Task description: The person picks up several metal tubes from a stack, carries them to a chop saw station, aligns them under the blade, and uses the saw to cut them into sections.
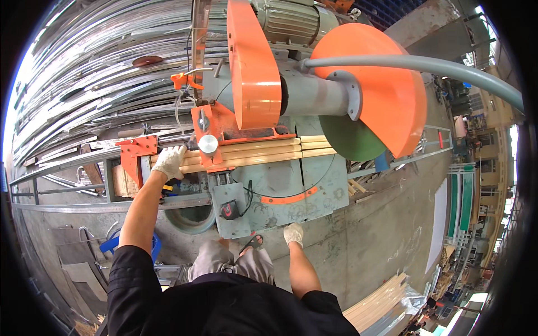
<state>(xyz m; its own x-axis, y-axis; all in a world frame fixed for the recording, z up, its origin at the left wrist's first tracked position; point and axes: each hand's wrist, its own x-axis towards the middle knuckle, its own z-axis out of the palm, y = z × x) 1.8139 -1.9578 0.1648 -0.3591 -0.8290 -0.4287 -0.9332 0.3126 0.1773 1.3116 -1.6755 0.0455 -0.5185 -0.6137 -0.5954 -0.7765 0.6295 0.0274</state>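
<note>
No text, label, brand, number or sign readable anywhere in this head view.

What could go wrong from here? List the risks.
The gloved left hand, gripping the pale strips close to the orange bracket, might get pinched if they shift. The strip ends by the green disc could jump if it turns. The thin black cable looping across the table might snag.

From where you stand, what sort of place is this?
Probably a metal-cutting workshop: there is a big orange-guarded saw, long metal strips heaped to the left, and tan bars lying across the saw's table.
</note>
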